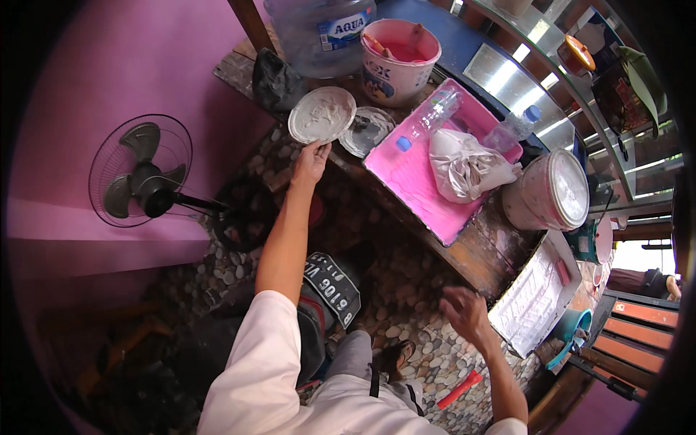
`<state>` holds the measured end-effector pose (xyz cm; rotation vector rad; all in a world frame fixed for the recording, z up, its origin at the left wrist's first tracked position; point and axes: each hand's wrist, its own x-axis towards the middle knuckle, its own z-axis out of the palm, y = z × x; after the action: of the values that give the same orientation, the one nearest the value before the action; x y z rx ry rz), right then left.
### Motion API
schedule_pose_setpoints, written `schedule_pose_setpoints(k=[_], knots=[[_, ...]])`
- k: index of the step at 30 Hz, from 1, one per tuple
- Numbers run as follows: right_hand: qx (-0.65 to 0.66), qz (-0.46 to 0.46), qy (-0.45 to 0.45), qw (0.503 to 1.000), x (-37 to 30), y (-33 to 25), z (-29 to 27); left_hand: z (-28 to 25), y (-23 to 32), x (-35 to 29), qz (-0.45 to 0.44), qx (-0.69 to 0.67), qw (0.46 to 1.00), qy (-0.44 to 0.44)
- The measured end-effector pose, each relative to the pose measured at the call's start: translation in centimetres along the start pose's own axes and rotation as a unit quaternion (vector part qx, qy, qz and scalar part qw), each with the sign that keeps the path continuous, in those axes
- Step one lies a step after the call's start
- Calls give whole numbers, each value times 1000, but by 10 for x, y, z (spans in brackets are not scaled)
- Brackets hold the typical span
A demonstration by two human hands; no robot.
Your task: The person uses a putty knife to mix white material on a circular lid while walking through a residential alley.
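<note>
My left hand [310, 164] is stretched out to the bench and pinches the near rim of a round white lid [322, 114] smeared with thick white paste. Just right of it, a second round lid [367, 132] with a grey middle lies on the bench, partly covered. My right hand [467, 316] hangs in the air by the bench's front edge, nearest a white-coated paint tray [523, 313]. Its fingers are loosely bent and a little blurred, and I see nothing in them. A pink paint tray [391, 170] holds clear bottles [435, 116] and a tied white plastic bag [464, 168].
Behind the lids stand a large water jug [308, 54] and a bucket of pink paint [395, 80]. A lidded white bucket [540, 192] stands on the right. A black fan [148, 181] is at left, a motorbike [308, 333] below, a red object [459, 389] on the pebble-patterned floor.
</note>
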<state>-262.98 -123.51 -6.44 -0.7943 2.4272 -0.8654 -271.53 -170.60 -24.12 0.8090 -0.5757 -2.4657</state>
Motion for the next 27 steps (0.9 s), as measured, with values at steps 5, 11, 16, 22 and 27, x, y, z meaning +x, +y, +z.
schedule_pose_setpoints(k=[5, 11, 16, 22, 27], knots=[[23, -65, 20, 997, 122, -25, 29, -23, 44, -32, -16, 93, 993, -67], [-51, -245, 237, 939, 266, -39, 87, -18, 94, -110, -40, 206, 975, -74], [-86, -230, 233, 941, 363, -41, 118, -29, 146, -195, -63, 252, 964, -58], [-209, -218, 234, 924, 414, -51, 137, -61, 161, -249, -57, 225, 973, 13], [-238, -201, 208, 927, 422, -53, 138, -63, 156, -267, -47, 197, 979, 33]])
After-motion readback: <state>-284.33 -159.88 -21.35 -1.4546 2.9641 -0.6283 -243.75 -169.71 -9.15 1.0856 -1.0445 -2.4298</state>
